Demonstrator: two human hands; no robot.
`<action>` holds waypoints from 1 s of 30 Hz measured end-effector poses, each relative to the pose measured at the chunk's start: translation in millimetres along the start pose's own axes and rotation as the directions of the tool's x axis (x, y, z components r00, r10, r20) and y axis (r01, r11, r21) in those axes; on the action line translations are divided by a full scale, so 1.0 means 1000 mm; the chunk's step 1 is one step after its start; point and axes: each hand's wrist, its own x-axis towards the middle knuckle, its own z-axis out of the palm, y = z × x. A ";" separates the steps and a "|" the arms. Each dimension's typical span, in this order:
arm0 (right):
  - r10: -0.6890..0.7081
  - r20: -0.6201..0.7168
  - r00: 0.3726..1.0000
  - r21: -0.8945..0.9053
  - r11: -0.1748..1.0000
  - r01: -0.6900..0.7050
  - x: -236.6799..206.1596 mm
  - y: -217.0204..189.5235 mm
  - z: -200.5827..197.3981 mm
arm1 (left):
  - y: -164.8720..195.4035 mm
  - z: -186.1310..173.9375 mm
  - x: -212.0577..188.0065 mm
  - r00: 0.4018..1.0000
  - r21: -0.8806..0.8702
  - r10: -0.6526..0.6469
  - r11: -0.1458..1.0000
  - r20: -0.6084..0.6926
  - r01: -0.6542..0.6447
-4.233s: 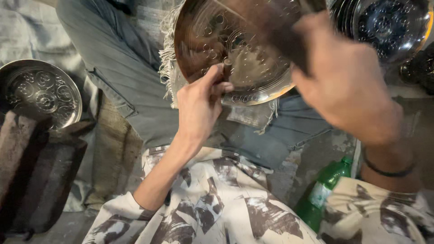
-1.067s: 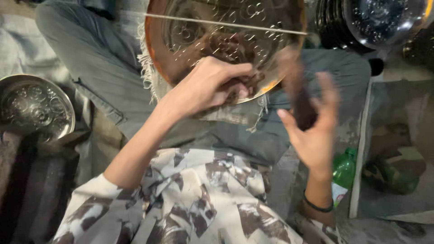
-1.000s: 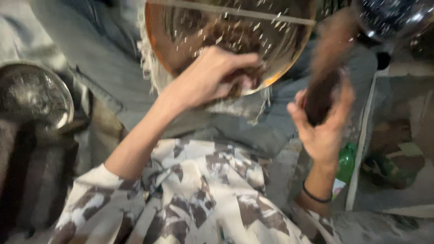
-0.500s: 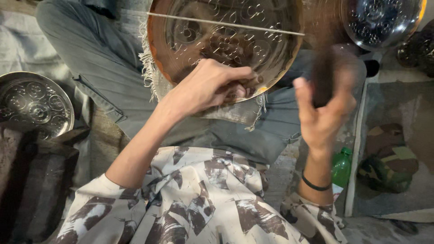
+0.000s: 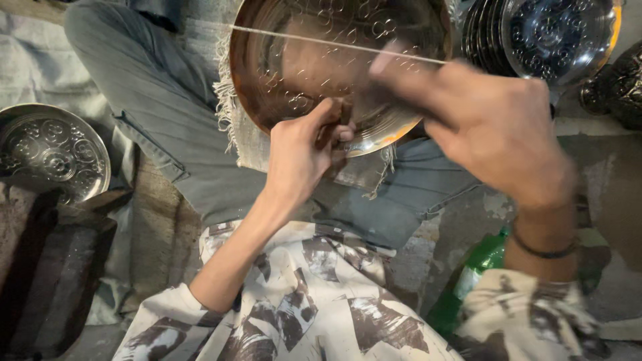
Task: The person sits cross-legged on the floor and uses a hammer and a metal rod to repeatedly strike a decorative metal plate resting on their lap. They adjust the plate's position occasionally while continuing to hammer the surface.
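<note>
Engraved metal bowl (image 5: 314,60) on lap; left hand (image 5: 304,157) grip closed on rim; right hand (image 5: 495,127) blurred, grip unclear.

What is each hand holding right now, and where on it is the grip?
The left hand pinches a small dark tool near its lower end, tip against the embossed metal bowl. The right hand is motion-blurred over the bowl's rim; its hold cannot be told.

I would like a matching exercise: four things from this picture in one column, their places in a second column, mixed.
1. copper-coloured bowl
2. green bottle
3. embossed silver plate
4. left hand

a. far left, on the ground
b. on the lap, top centre
c. gripping the bowl's lower rim
d. lower right, beside the patterned sleeve

Pairs: 1-b, 2-d, 3-a, 4-c
</note>
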 end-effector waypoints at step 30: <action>0.457 -0.347 0.819 0.520 0.821 -0.237 -0.052 -0.024 0.060 | -0.002 -0.019 0.037 0.880 0.036 0.261 0.954 0.397 -0.299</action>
